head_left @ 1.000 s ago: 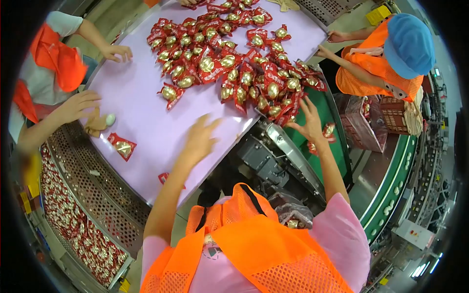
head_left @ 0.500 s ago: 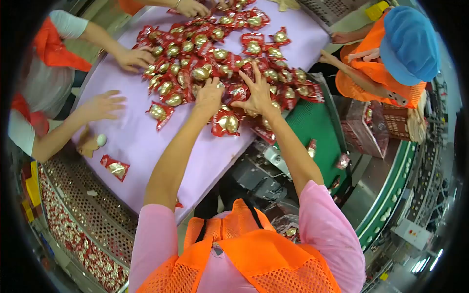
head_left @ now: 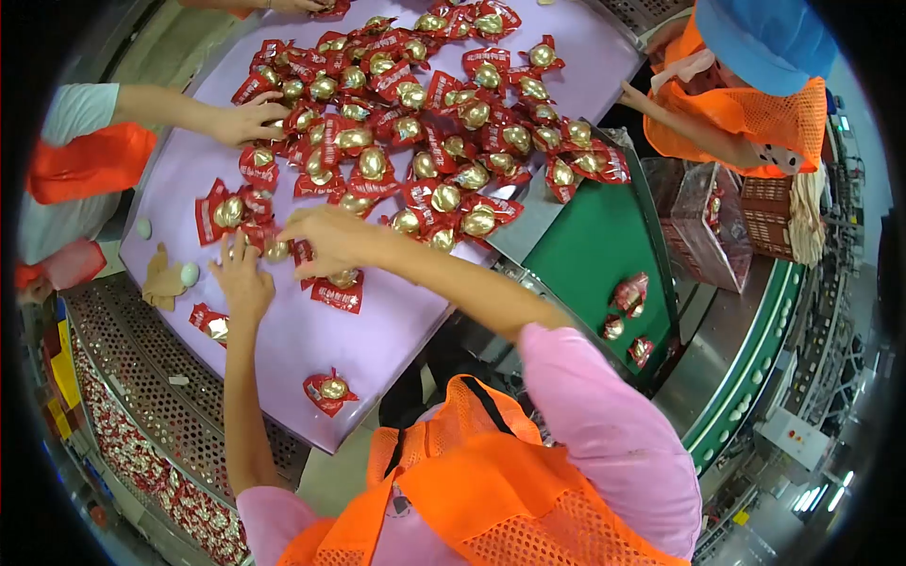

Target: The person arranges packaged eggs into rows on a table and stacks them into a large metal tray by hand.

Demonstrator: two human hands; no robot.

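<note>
Many red packets with round gold centres [head_left: 373, 164] lie heaped on the pale purple table [head_left: 283, 368]. My left hand [head_left: 243, 280] is at the left of the heap, fingers spread, its fingertips touching or very near packets. To its right, my right hand [head_left: 326, 241] reaches across to the left, above packets at the heap's lower edge; its fingers are bent and partly smeared, and whether it grips one is unclear. One loose packet [head_left: 328, 391] lies near the front edge, and another [head_left: 209, 323] is beside my left wrist.
A co-worker's hand [head_left: 253, 121] touches the heap at left. Another person in a blue hat [head_left: 769, 42] stands at right. The green belt [head_left: 595, 255] carries a few packets. A perforated metal tray [head_left: 160, 358] borders the table, near a tan glove [head_left: 162, 279].
Both my hands have moved left from the middle of the heap, and packets now lie further left and spread flatter. The co-worker's lower left hand has drawn back.
</note>
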